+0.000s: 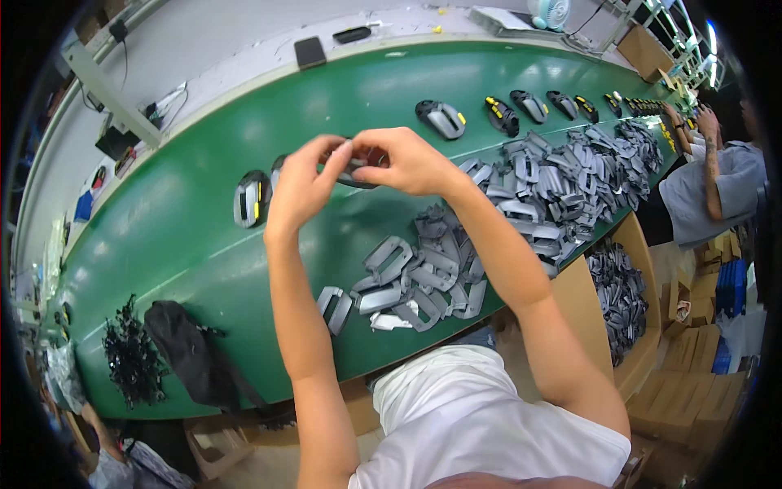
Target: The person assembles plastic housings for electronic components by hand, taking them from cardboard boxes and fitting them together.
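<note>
Green desk (187, 212) is stretching left to right. My left fingers (335, 163) and right fingers (375, 174), half curled, are holding a dark part (356, 174) beyond the near grey shells (436, 269); I'm probably best holding it level, pressing evenly.

Left hand (300, 186) and right hand (411, 163) hold a dark part (355, 179).
Gray pieces (562, 175) lie in heaps on the long green table (187, 269).

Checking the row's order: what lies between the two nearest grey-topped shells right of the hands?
A black-and-yellow part, lying on the green table, in the head view.
</note>
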Action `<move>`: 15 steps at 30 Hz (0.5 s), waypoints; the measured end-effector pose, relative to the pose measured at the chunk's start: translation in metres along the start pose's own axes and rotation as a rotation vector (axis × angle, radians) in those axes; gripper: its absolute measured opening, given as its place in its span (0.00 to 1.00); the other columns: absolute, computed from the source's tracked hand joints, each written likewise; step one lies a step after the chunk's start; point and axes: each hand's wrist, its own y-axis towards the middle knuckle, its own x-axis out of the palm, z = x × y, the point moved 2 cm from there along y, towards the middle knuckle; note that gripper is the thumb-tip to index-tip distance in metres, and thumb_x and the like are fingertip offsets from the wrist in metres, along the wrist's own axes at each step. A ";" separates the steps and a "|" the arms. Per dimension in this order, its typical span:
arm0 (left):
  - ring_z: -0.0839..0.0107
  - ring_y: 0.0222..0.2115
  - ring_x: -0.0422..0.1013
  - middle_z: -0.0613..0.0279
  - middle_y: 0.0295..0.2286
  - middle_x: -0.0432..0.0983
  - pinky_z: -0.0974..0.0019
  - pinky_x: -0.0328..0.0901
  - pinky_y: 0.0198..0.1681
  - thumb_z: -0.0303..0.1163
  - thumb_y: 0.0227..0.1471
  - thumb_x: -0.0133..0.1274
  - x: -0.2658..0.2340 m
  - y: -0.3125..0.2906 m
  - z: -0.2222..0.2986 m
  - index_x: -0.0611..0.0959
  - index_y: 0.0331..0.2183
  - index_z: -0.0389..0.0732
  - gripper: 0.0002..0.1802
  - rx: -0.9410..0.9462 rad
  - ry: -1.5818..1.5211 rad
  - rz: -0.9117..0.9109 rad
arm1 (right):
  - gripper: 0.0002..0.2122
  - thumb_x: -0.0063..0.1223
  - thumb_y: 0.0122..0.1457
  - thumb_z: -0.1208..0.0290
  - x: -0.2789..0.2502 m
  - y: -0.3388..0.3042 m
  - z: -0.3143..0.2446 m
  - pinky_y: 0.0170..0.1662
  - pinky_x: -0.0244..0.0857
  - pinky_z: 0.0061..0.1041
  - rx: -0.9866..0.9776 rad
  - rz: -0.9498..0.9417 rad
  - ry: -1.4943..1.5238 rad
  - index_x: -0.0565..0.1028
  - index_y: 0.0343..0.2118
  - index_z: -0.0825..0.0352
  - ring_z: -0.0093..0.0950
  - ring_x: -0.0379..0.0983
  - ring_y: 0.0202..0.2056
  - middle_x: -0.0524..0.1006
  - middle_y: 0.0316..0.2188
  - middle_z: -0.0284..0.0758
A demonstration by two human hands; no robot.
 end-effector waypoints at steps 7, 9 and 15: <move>0.72 0.19 0.72 0.57 0.25 0.74 0.73 0.65 0.22 0.36 0.57 0.44 0.010 -0.005 0.032 0.74 0.30 0.33 0.14 0.040 -0.734 0.161 | 0.14 0.53 0.53 0.73 -0.024 -0.008 -0.033 0.36 0.64 0.19 -0.067 0.344 0.510 0.70 0.42 0.71 0.18 0.69 0.34 0.74 0.33 0.32; 0.71 0.22 0.71 0.57 0.26 0.74 0.71 0.67 0.25 0.33 0.58 0.42 0.008 -0.007 0.034 0.73 0.32 0.33 0.12 0.073 -0.814 0.182 | 0.12 0.50 0.56 0.70 -0.024 -0.012 -0.032 0.34 0.64 0.18 0.043 0.365 0.604 0.71 0.41 0.70 0.17 0.69 0.33 0.74 0.34 0.32; 0.76 0.28 0.70 0.61 0.25 0.74 0.75 0.64 0.34 0.33 0.52 0.51 0.004 -0.009 0.052 0.73 0.33 0.34 0.11 0.043 -0.501 0.266 | 0.10 0.48 0.58 0.69 -0.028 -0.023 -0.037 0.31 0.62 0.16 -0.017 0.376 0.447 0.75 0.31 0.71 0.15 0.68 0.28 0.76 0.26 0.29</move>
